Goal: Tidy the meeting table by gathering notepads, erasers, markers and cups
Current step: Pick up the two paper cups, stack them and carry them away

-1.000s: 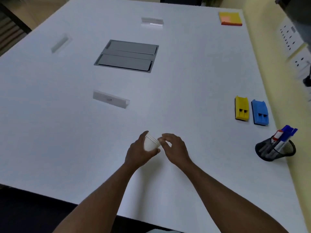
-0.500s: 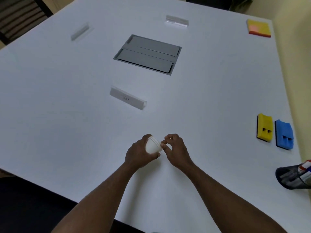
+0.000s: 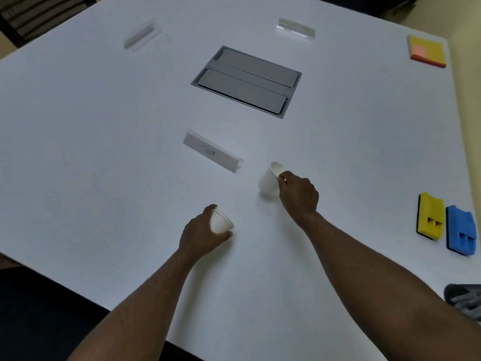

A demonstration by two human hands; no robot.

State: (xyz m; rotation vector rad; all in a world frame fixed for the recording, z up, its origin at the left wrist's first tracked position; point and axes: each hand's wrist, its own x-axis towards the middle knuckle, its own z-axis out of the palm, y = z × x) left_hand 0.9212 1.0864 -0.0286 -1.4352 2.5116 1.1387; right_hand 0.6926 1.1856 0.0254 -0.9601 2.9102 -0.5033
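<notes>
Mid-table, toward the near edge of the table (image 3: 78,126), our left hand (image 3: 200,235) wraps 1 cup (image 3: 221,223); right hand (image 3: 299,195) fingers pinch another cup (image 3: 268,182) by its rim. Both look light and crushable: we grip gently.

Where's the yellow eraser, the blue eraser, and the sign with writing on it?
yellow eraser (image 3: 430,216), head view, middle of its yellow top.
blue eraser (image 3: 461,230), head view, middle of its blue top.
name sign (image 3: 211,151), head view, on its front face by the handwriting.

The white table (image 3: 104,126) bears three name stands, yellow eraser (image 3: 430,216), blue eraser (image 3: 461,230), notepad (image 3: 426,50).
</notes>
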